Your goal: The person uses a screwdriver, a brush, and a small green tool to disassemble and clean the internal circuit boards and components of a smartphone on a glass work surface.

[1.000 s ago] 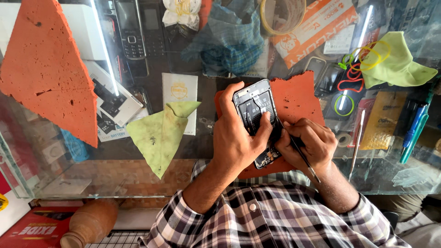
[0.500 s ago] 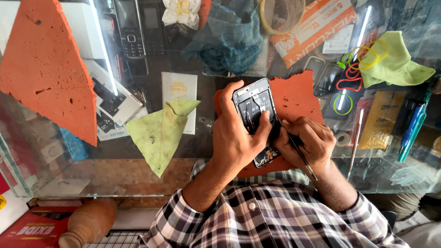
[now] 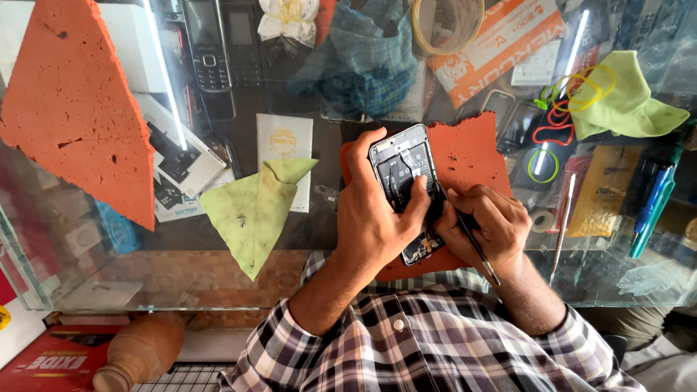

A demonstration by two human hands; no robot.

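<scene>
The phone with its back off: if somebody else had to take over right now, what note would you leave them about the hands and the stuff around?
Left hand: grips the opened phone from the side, thumb pressing on its insides.
Right hand: holds a thin dark tool like a pen, tip at the phone's lower part.
Phone: lies on an orange foam pad on the glass counter.
Done: back cover is already off, the inner parts show.
Left: phone is not closed up; no cover can be made out.
Nearby: green cloth to the left, metal rod and blue pen to the right.
</scene>
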